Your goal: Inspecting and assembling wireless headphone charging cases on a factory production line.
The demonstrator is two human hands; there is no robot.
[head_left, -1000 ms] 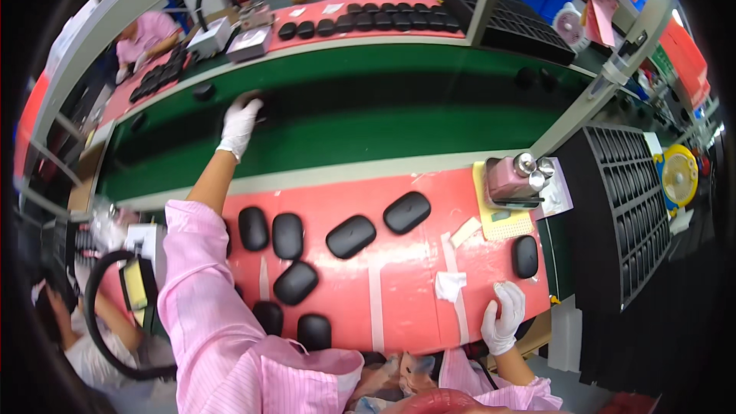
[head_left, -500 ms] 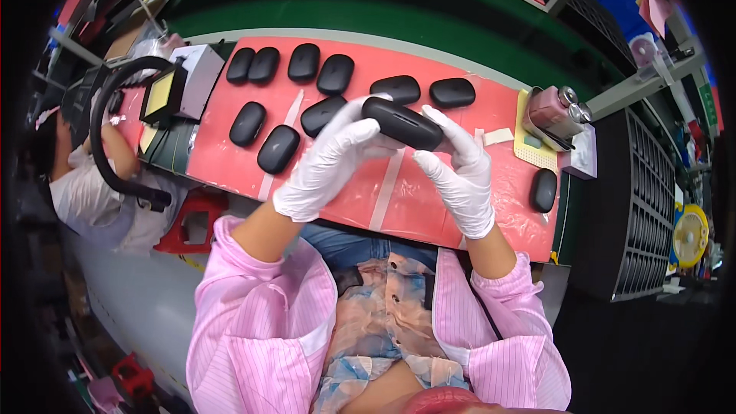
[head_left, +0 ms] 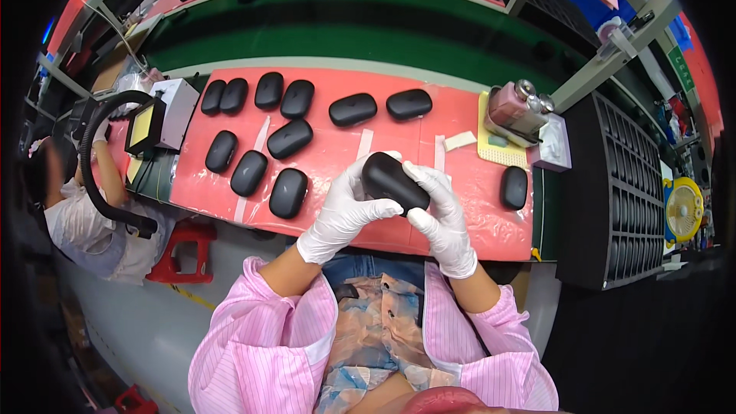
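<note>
Between both hands, above the near edge of the pink mat (head_left: 337,149), I hold a smooth black earbud case (head_left: 392,182). My left hand (head_left: 343,213), in a white glove, is closed round its left side, with the thumb along the lower edge. My right hand (head_left: 445,222), also gloved in white, grips its right end between thumb and fingers. The case lies tilted, its broad face turned up; its underside is hidden. Nearest to my left hand on the mat is another black earbud case (head_left: 288,193). Several more cases (head_left: 290,139) lie to the left and farther back.
A single case (head_left: 514,187) lies at the mat's right. Behind it are a metal-capped bottle (head_left: 512,107), a yellow pad (head_left: 491,149) and a white box (head_left: 552,146). A black compartment rack (head_left: 606,199) stands right; a lamp with a black bent arm (head_left: 88,161) stands left, near another person.
The held case has come down closer to me and turned so its broad face shows instead of its narrow edge. The whole view has shifted, showing more of the far bench.
</note>
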